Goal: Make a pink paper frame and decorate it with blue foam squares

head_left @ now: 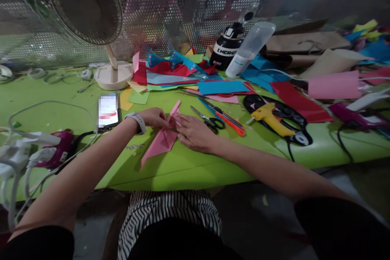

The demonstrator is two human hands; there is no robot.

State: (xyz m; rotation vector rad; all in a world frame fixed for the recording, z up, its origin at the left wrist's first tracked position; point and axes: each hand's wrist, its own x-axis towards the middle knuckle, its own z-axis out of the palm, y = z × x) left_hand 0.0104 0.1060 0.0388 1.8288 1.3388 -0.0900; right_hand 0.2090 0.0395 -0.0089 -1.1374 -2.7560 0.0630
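A folded sheet of pink paper (161, 143) lies on the green table in front of me, with a narrow strip of it pointing away beyond my fingers. My left hand (154, 118), with a pale watch band at the wrist, has its fingers closed on the paper's upper left part. From the right, my right hand (195, 133) rests against the paper with its fingers stretched out and pressing on it. Black-handled scissors (210, 121) lie just past my right hand, beside an orange and black utility knife (228, 118).
A yellow glue gun (272, 120) rests on a black holder at right. A fan (113, 75), a black bottle (225, 48), a clear bottle (248, 50) and coloured paper (224, 87) stand or lie behind. At left are a phone (107, 110) and a corded power strip (56, 150).
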